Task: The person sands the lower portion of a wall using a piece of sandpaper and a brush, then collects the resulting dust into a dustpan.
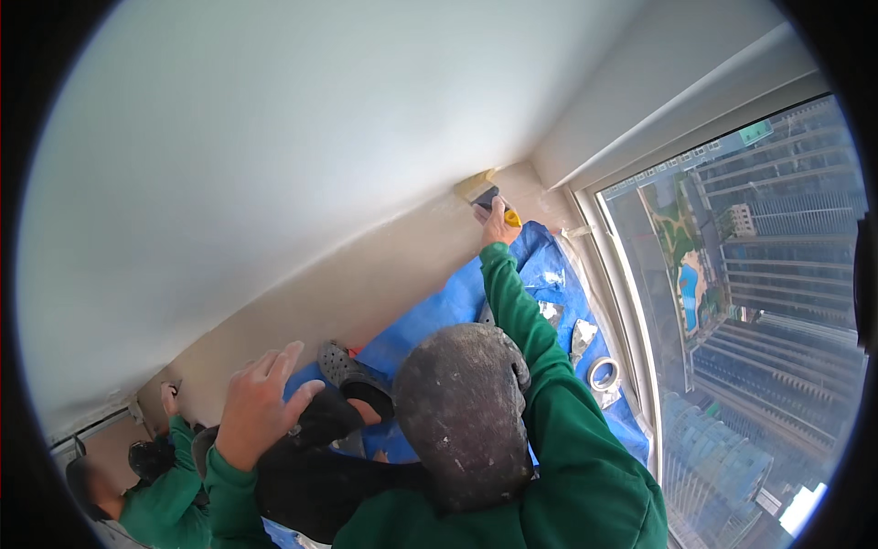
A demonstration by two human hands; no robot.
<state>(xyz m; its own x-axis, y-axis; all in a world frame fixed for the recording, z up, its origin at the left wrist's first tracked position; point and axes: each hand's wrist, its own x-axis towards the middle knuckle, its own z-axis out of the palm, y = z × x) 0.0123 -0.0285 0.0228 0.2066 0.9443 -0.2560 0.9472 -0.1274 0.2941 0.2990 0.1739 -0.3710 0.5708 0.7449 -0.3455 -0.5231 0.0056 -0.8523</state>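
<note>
Up by the corner where the smooth white wall meets the window side, your right hand is stretched well out, fingers and thumb wrapped around a broad, flat-headed hand tool with a cream-yellow edge, dark middle and yellow handle end. That leading edge appears to meet the seam between the wall and the matte beige strip below it; whether it is a blade or bristles cannot be told from this view. Your left hand hangs well apart from the tool, empty, its fingers raised and the thumb spread wide.

Judging by how you hold things, the step in hand is working that tool along the lower border of the white surface, near the corner end. The next move seems to call for a steady wrist and even pressure, with the edge kept flat to the seam, since your arm is nearly at full reach; shifting your body nearer would give better control.

Beneath your right arm lies the crumpled blue plastic sheet, with a white ring-shaped roll of tape near the pale window frame. Further left, a co-worker's hand is against the beige strip, well clear of yours.
</note>
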